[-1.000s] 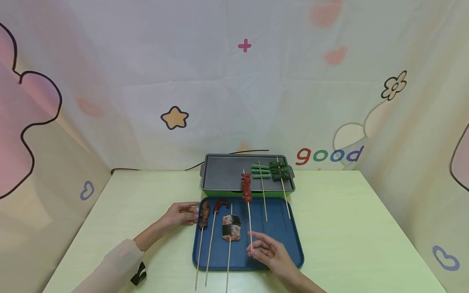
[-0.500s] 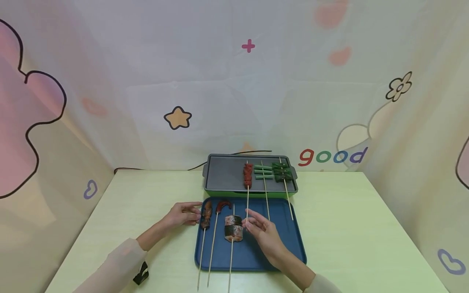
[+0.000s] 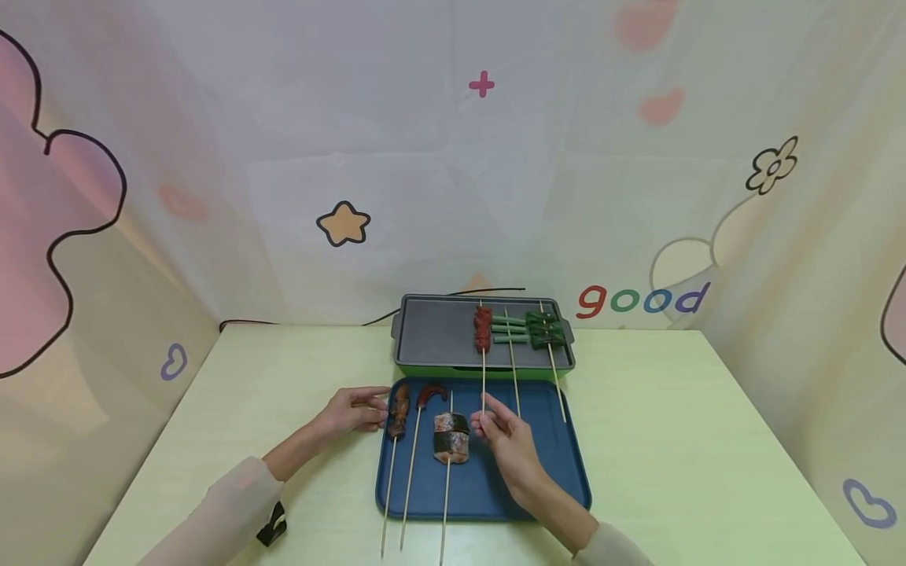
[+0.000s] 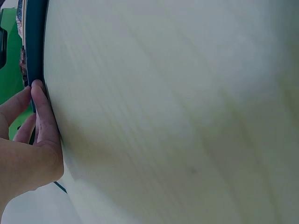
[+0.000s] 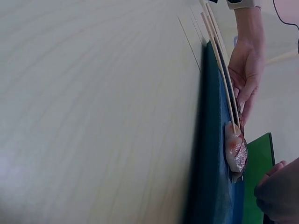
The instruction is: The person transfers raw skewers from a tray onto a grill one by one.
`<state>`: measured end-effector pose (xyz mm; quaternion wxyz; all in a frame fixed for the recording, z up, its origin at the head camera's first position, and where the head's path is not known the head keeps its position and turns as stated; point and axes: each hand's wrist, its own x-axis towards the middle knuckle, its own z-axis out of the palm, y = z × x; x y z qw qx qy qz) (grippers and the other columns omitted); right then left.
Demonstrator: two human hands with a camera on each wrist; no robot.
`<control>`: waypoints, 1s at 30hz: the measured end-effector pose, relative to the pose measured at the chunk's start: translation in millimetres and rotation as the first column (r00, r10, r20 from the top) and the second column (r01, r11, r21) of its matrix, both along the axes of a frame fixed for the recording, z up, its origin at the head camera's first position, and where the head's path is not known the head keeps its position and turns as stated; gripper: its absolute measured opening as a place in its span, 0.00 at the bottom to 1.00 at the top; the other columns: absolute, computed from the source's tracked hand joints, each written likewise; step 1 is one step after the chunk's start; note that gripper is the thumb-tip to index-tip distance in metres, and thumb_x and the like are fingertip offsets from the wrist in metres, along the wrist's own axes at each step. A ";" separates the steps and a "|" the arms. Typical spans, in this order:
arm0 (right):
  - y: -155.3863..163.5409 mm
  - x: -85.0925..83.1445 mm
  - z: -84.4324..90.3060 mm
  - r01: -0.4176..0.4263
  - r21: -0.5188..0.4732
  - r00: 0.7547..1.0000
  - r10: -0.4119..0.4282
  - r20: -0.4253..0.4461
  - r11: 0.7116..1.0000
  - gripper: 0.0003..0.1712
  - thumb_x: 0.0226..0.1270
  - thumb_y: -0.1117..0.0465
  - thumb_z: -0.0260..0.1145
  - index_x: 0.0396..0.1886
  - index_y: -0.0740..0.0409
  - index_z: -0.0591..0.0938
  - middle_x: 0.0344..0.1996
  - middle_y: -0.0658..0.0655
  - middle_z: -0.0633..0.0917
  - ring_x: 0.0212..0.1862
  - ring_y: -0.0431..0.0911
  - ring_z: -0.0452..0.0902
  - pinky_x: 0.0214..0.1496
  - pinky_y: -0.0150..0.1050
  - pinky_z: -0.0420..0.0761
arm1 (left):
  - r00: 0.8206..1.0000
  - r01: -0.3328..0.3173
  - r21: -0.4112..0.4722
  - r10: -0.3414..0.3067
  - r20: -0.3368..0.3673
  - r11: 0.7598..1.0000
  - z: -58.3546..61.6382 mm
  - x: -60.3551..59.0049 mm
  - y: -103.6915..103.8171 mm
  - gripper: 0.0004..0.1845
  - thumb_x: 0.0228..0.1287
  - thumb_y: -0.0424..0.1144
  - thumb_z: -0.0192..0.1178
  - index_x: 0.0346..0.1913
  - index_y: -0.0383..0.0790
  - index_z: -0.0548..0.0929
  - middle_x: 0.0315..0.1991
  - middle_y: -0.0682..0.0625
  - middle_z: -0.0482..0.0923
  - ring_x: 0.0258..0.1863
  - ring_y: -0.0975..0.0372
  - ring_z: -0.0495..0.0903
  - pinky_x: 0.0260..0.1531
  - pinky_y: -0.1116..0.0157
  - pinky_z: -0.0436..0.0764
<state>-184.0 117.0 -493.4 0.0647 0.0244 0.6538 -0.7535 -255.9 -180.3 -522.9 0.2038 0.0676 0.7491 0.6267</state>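
**Lay the red skewer point(image 3: 483, 330) level, then let go gently**

At the left, the left hand point(image 3: 347, 410) touches the edge of the tray point(image 3: 425, 495); I cannot tell whether its grip pinches the rim or its fingers merely rest there. Keeping it in place should help stop the tray sliding if the other wrist brushes it.

Further right, the red skewer has its meat over the griddle point(image 3: 435, 330), just left of the greens, and its stick runs out over the tray. The right hand point(image 3: 513, 448) has its grip clamped on that stick, thumb and fingers together. The step in hand looks like setting the skewer down. To do it well, lower the stick until the griddle's front rim carries it, keep it parallel with its neighbours, and part the fingers without a flick, since the meat could roll against the stalks.

Counting from the left: three skewers lie on the tray, namely one brown skewer point(image 3: 399, 413), one curled red skewer point(image 3: 430, 393) and one banded skewer point(image 3: 451, 438). Three more have their food at the griddle: the red skewer, one stalk skewer point(image 3: 502, 330) and one leafy skewer point(image 3: 545, 330). That makes six skewers, one tray and one griddle on one surface point(image 3: 658, 440).
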 end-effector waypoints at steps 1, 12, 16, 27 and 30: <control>-0.1 -0.7 0.5 0.003 0.005 1.000 -0.003 0.000 1.000 0.28 0.81 0.71 0.51 0.76 0.71 0.63 0.46 0.57 0.84 0.47 0.38 0.81 0.51 0.27 0.83 | 1.000 -0.001 0.003 0.001 0.002 1.000 0.0 -0.1 -0.1 0.30 0.70 0.27 0.61 0.73 0.25 0.68 0.43 0.50 0.83 0.35 0.68 0.86 0.39 0.71 0.87; 2.0 0.0 3.2 0.007 0.041 1.000 -0.007 -0.007 0.999 0.28 0.82 0.69 0.49 0.78 0.69 0.61 0.54 0.68 0.85 0.48 0.38 0.82 0.52 0.27 0.83 | 1.000 -0.006 0.030 0.006 0.003 1.000 -0.8 -0.8 1.0 0.30 0.69 0.26 0.61 0.72 0.24 0.68 0.41 0.51 0.84 0.33 0.69 0.86 0.36 0.72 0.87; 6.8 4.2 2.9 -0.001 0.052 1.000 0.000 0.007 0.999 0.28 0.82 0.68 0.51 0.77 0.66 0.64 0.57 0.71 0.83 0.50 0.40 0.84 0.53 0.27 0.84 | 1.000 -0.008 0.023 0.008 -0.004 1.000 -0.6 0.3 1.2 0.30 0.69 0.26 0.61 0.72 0.24 0.68 0.40 0.51 0.84 0.33 0.69 0.86 0.36 0.72 0.87; 70.9 28.0 8.4 -0.306 0.145 0.947 0.286 0.143 0.941 0.30 0.80 0.56 0.59 0.74 0.68 0.69 0.53 0.60 0.87 0.49 0.42 0.85 0.54 0.34 0.86 | 1.000 0.003 0.024 -0.003 -0.010 1.000 1.5 3.2 1.5 0.30 0.69 0.26 0.61 0.72 0.24 0.68 0.41 0.50 0.84 0.34 0.68 0.86 0.37 0.71 0.87; 102.5 29.2 13.1 -0.420 0.173 0.903 0.391 0.176 0.891 0.31 0.80 0.54 0.59 0.72 0.71 0.70 0.49 0.54 0.88 0.48 0.41 0.85 0.53 0.34 0.86 | 1.000 0.004 0.022 -0.003 -0.014 1.000 3.3 3.1 0.8 0.30 0.69 0.26 0.61 0.72 0.24 0.68 0.42 0.48 0.85 0.35 0.68 0.87 0.38 0.71 0.87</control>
